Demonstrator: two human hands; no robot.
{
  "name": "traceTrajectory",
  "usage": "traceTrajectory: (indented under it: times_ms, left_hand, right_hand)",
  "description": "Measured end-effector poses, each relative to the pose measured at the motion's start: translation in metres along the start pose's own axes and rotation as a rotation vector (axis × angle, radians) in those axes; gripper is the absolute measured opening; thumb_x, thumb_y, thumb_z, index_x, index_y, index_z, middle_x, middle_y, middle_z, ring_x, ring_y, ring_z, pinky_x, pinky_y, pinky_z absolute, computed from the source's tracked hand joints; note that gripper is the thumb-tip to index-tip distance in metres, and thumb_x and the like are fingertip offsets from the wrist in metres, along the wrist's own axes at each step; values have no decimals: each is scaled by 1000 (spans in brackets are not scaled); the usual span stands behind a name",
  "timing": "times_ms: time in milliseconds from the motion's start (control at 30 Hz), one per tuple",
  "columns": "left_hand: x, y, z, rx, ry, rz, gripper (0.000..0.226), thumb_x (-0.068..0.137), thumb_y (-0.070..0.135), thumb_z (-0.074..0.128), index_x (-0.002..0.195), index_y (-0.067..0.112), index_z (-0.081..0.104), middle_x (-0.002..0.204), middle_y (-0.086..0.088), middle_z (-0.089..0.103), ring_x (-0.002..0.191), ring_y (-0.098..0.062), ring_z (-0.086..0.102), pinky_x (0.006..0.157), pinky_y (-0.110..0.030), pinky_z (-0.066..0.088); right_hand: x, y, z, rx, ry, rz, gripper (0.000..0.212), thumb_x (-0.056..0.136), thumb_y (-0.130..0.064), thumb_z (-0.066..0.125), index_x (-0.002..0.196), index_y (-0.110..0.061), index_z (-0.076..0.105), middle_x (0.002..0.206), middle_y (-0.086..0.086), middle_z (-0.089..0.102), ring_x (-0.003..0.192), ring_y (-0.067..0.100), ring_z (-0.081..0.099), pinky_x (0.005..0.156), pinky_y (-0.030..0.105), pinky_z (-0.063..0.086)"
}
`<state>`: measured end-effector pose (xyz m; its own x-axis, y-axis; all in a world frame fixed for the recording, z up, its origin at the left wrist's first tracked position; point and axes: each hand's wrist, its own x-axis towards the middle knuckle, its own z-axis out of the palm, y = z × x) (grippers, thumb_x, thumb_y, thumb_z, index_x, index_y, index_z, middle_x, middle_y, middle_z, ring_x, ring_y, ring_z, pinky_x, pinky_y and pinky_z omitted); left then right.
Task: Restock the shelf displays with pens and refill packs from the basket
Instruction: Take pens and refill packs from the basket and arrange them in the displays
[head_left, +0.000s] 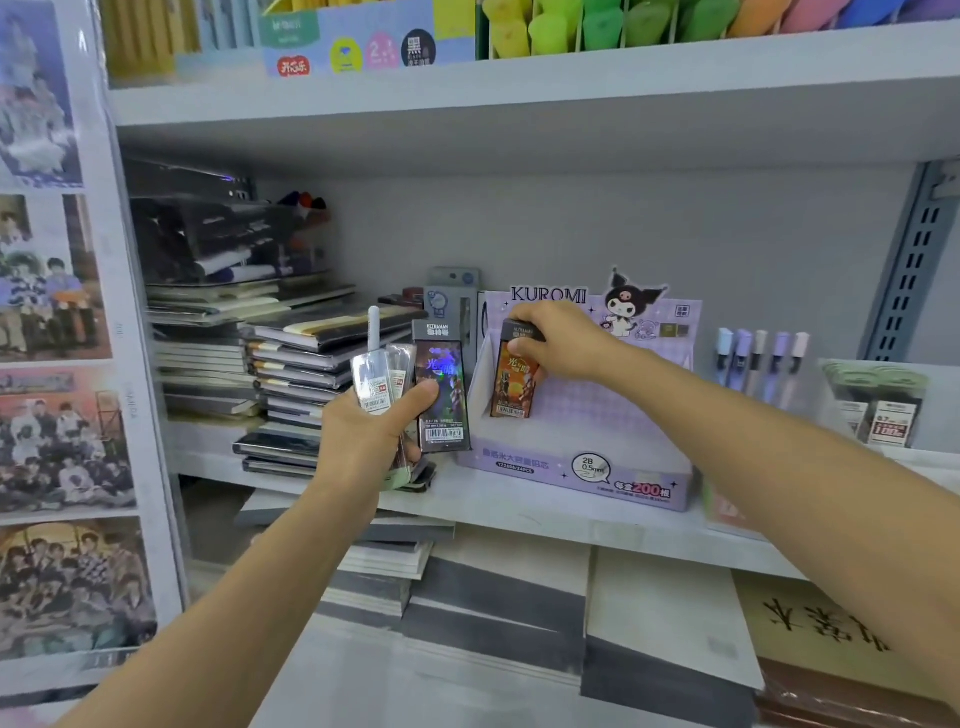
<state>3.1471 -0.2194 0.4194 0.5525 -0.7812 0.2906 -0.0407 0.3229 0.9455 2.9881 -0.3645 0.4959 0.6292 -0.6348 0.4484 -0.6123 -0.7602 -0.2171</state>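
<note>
The white shelf (519, 512) is carrying a tall stack of notebooks (301, 358) on its left and a purple Kuromi display box (597, 415) at its middle. The right hand (563, 338) is reaching into the box, fingers and thumb pinching the top of an orange refill pack (511, 384), which is standing upright just beside the box's left wall. The left hand (371, 431) is hovering nearer, just left of the box, gripping a fan of packs: a dark purple refill pack (441, 395) and clear-cased packs (370, 384). 5 pastel pens (758, 364) are standing right of the box.
</note>
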Motion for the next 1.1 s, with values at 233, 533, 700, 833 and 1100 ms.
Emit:
traceTrajectory:
  times_ms: [233, 533, 700, 833, 1100]
  left_hand:
    - [5, 1, 0, 24, -19, 2, 16, 79, 26, 78, 83, 17, 65, 56, 5, 65, 36, -9, 48, 37, -18, 39]
    - [10, 6, -4, -25, -72, -92, 18, 78, 25, 78, 84, 11, 68, 52, -2, 62, 35, -10, 46, 40, -17, 40]
    - [0, 6, 0, -115, -108, -167, 23, 75, 28, 80, 84, 9, 70, 63, -7, 67, 35, -9, 46, 36, -16, 38]
    - [-9, 1, 9, -132, -120, -216, 19, 76, 26, 79, 80, 11, 69, 61, -5, 68, 34, -9, 47, 35, -16, 38]
    - [-13, -4, 12, -170, -62, -270, 21, 79, 26, 77, 87, 8, 68, 61, -4, 70, 33, -7, 47, 35, -14, 38]
  right_hand:
    - [-12, 1, 11, -17, 229, -32, 12, 95, -12, 55, 104, -6, 59, 81, 1, 55, 75, 21, 50, 63, 25, 27]
    - [-27, -2, -10, 69, 24, -17, 6, 98, -17, 54, 96, -11, 55, 87, 2, 59, 79, 18, 55, 61, 25, 37]
    - [-46, -6, -21, 137, 102, -55, 13, 96, -14, 56, 105, -6, 60, 96, 9, 65, 81, 21, 63, 70, 30, 53]
    - [-60, -2, -25, 271, 346, -12, 11, 97, -12, 55, 107, -8, 58, 94, 6, 63, 74, 20, 66, 67, 28, 53]
    - [-72, 7, 3, 356, 217, 44, 9, 97, -7, 52, 106, -5, 54, 100, 10, 60, 63, 5, 63, 53, 14, 48]
